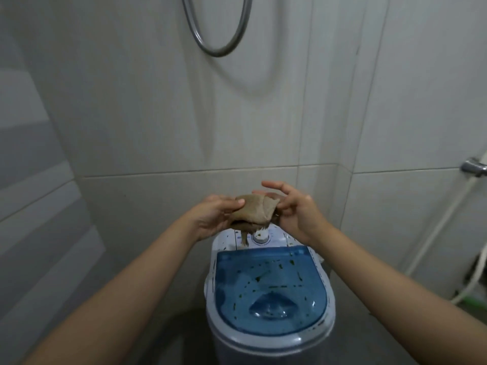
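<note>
A folded brown cloth [254, 210] is held in the air above the back of a small white washing machine [268, 335]. My left hand [213, 216] grips the cloth's left side, thumb on top. On the right, my right hand [292, 206] pinches the cloth's edge between thumb and curled fingers, while two fingers stick out straight. A frayed corner of the cloth hangs down over the machine's control panel. The machine's blue see-through lid [271, 288] is closed and speckled with dark green bits. A round knob [261, 236] shows just below the cloth.
Grey tiled walls stand close behind and to both sides. A metal shower hose loop [218, 46] hangs on the wall above. A chrome tap [474, 168] with a white hose [437, 230] is on the right wall. Grey floor surrounds the machine.
</note>
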`<state>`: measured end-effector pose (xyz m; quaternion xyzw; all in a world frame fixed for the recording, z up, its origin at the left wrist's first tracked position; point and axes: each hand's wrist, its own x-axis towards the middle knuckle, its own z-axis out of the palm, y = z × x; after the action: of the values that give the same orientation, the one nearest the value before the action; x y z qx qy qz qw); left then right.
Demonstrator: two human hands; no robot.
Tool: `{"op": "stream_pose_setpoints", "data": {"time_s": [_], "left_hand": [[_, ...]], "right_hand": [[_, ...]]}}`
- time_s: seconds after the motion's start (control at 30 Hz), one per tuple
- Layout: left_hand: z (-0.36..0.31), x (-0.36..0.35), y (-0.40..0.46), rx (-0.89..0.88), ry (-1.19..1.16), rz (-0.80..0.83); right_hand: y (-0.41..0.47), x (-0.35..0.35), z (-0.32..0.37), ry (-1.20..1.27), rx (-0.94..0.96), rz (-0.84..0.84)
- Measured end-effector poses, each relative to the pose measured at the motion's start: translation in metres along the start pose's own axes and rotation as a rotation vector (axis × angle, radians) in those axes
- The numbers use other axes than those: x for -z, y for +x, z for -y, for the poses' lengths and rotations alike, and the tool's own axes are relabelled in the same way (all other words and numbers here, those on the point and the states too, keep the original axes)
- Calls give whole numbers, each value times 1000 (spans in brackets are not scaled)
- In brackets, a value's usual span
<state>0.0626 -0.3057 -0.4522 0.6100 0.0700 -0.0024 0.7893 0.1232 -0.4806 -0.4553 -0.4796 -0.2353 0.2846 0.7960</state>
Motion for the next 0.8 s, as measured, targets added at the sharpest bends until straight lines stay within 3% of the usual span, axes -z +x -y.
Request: {"op": "stream_pose_setpoints", "data": {"time_s": [0.07, 0.27, 0.37, 0.43, 0.5, 0.63, 0.7, 0.8], "left_hand": [[-2, -9, -15, -39, 60, -18], [-1, -20, -49, -129, 411, -79], [6, -18, -54, -104, 421, -215], [11, -16, -53, -71, 341, -303], [12, -15, -51, -39, 243, -367], [12, -14, -43, 41, 109, -444], [13, -13, -38, 75, 125, -472], [9, -11, -34, 101, 95, -443]], "right_hand": [[-16, -4, 2, -1, -47, -15], [-50, -23, -12, -435, -115, -126], [-57, -29, -26, -693, 63, -267], [-64, -36, -35, -992, 271, -248], [-70, -40, -43, -1151, 355, -173], [-73, -48, -56, -1275, 192, -22], [-66, -53, -68, -1282, 207, -42], [-53, -57, -80, -1099, 346, -170]]}}
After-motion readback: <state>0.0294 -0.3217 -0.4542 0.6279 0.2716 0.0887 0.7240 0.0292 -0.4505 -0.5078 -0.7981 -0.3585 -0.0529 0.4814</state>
